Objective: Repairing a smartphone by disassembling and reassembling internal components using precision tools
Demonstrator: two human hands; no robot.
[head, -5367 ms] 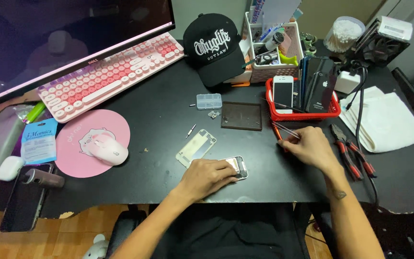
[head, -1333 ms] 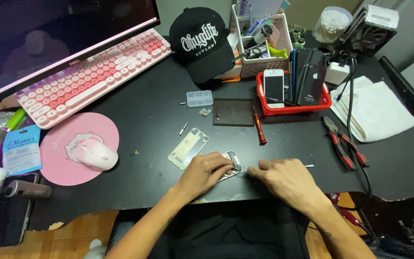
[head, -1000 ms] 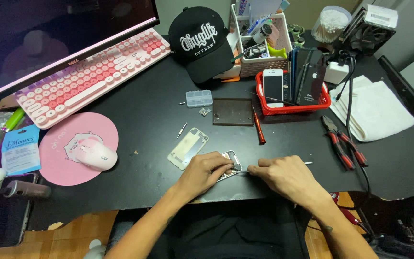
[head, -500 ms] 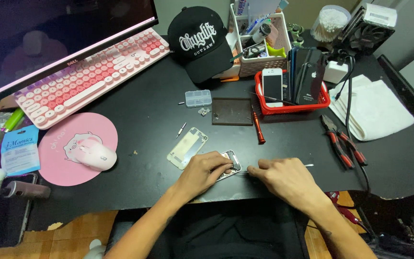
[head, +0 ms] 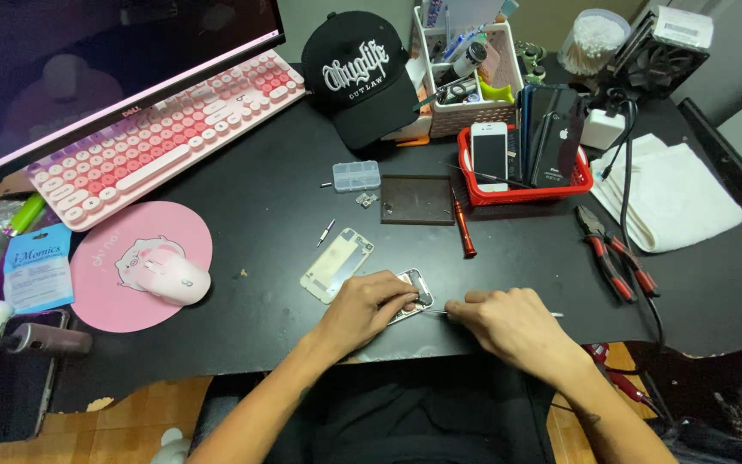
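Opened phone (head: 411, 292) at table (head: 251, 223) front edge, left hand (head: 364, 308) on it, right hand (head: 508, 322) just right. Detached back panel (head: 337, 265) just left-behind the phone. Mat (head: 416, 199) behind, screwdriver (head: 464, 230) along its right side, parts box (head: 356, 175) at its left. Tray (head: 526, 185) of phones right-behind, pliers (head: 616, 262) right. Keyboard (head: 161, 133) far left, mouse (head: 169, 277) before it

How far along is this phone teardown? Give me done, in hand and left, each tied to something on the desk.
Done: the pale back cover is off, lying beside the opened phone. In hand: the left hand pins the phone on the desk while the right hand works a thin tool at its edge. Left: the phone looks not yet stripped; the red screwdriver and small parts box lie unused.
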